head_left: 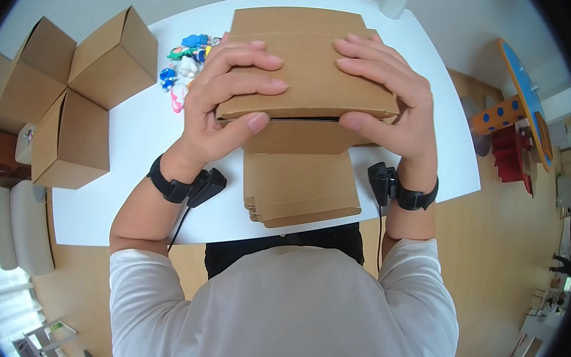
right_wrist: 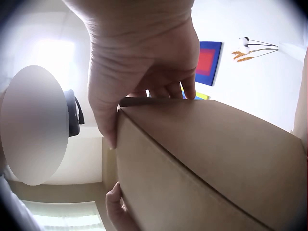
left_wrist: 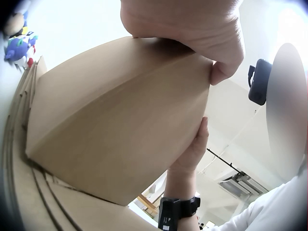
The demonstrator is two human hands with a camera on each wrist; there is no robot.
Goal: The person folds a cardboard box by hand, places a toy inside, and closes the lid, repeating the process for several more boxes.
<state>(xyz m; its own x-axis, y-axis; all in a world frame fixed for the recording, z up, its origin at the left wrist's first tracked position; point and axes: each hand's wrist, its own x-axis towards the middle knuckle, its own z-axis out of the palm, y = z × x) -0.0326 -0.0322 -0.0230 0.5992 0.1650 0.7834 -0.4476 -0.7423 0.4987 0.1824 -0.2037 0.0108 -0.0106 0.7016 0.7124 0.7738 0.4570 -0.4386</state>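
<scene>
A brown cardboard box (head_left: pixel 310 80) is between both hands, its lid lying over the top with a dark narrow gap along the near edge. My left hand (head_left: pixel 221 96) grips its left side, fingers spread over the lid and thumb at the front edge. On the opposite side, my right hand (head_left: pixel 403 90) holds the box likewise, its thumb (head_left: pixel 363 124) at the front edge near the corner. Several flattened cardboard sheets (head_left: pixel 305 187) lie stacked under and in front of the box. In the left wrist view, the box's side panel (left_wrist: pixel 120 130) stands upright above those sheets.
Small colourful toy figures (head_left: pixel 187 67) lie left of the box on the white table (head_left: pixel 143 201). Three cardboard boxes (head_left: pixel 77 135) stand clustered at the far left. A white vase (head_left: pixel 394 2) is at the back right edge. Black wrist cameras (head_left: pixel 207 187) sit near the table surface.
</scene>
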